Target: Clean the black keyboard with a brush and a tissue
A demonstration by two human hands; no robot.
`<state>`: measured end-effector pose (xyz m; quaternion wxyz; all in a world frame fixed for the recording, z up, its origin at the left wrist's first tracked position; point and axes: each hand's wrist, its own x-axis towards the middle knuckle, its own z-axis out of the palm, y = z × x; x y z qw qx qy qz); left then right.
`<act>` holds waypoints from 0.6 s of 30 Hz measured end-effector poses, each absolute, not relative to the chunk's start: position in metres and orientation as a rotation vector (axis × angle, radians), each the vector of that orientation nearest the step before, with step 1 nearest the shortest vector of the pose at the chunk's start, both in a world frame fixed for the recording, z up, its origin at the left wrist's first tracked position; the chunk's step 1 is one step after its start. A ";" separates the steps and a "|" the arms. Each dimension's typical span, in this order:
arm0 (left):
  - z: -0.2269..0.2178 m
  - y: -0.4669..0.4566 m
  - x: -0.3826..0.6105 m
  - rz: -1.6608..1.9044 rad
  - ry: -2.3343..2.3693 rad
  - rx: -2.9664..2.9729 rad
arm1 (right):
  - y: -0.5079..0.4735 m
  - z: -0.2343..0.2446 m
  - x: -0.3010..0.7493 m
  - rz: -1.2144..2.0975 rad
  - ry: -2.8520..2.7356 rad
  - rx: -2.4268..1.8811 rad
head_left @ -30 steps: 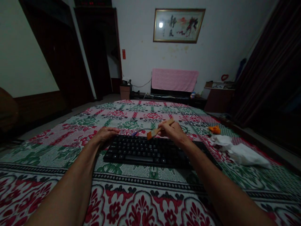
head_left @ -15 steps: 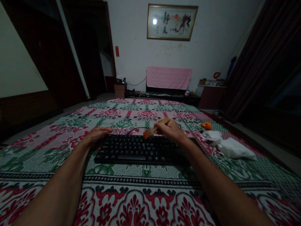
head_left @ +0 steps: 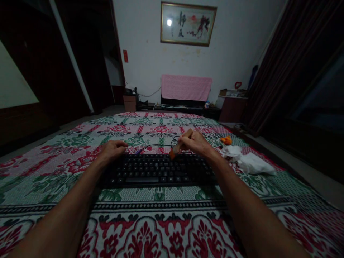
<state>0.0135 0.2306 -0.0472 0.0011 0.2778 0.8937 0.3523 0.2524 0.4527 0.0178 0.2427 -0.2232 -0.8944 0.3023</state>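
Observation:
A black keyboard lies on a bed covered by a red, green and white flowered spread. My right hand is closed on a small wooden-handled brush, whose orange bristles touch the keyboard's far edge. Over the keyboard's far left corner rests my left hand, its fingers curled around the edge. A thin dark cable runs off from behind the keyboard.
Crumpled white cloths and a small orange thing lie on the spread to the right. Beyond the bed stand a low cabinet with a pink cloth, a framed picture on the wall and dark curtains at right.
The brush has tipped more upright and its bristles have come down onto the keyboard's far edge. The view has swung a little to the right. My left hand stays on the corner.

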 end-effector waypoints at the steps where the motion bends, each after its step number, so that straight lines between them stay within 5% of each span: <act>1: -0.043 0.237 0.021 0.963 2.799 1.009 | 0.451 0.015 0.252 0.830 -2.463 -0.582; 8: -0.030 0.262 0.064 0.485 2.751 1.427 | 0.478 0.009 0.284 0.759 -2.494 -0.707; 18: -0.037 0.261 0.060 0.621 2.703 1.358 | 0.481 -0.009 0.301 0.965 -2.343 -0.548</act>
